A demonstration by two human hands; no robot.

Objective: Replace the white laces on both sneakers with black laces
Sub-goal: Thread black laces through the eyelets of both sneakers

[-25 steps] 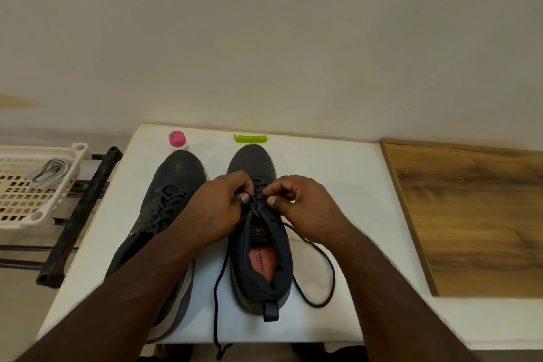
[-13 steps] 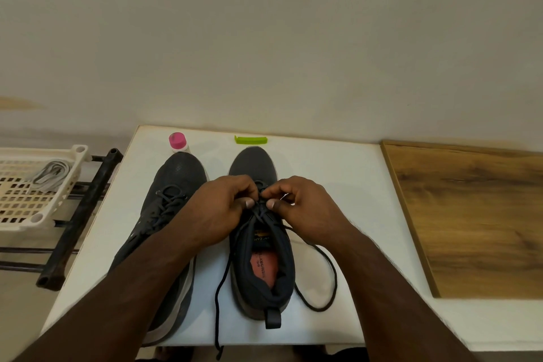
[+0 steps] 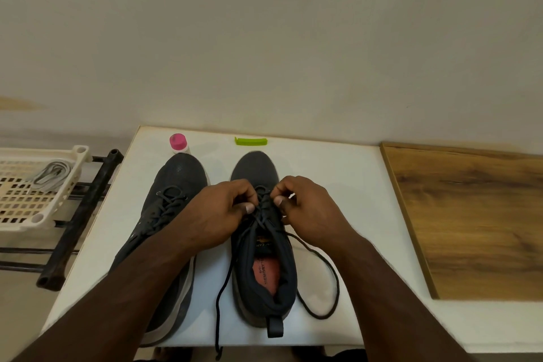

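Two dark grey sneakers stand side by side on the white table (image 3: 338,173), toes away from me. The left sneaker (image 3: 176,185) carries a black lace in its eyelets. Over the right sneaker (image 3: 254,167) both hands work at the eyelets. My left hand (image 3: 217,214) pinches the black lace (image 3: 332,276) on the left side of the tongue; my right hand (image 3: 311,209) pinches it on the right side. One loose end hangs down over the table's front edge, the other loops on the table to the right of the heel. White laces (image 3: 51,173) lie in a cream basket.
The cream plastic basket (image 3: 38,214) sits on a black metal rack (image 3: 85,211) left of the table. A pink-capped bottle (image 3: 178,142) and a green clip (image 3: 250,141) lie at the table's far edge. A wooden board (image 3: 476,220) lies on the right.
Both hands stay at the right sneaker's eyelets with small finger movements on the lace. The view has shifted slightly; the sneakers have not moved.
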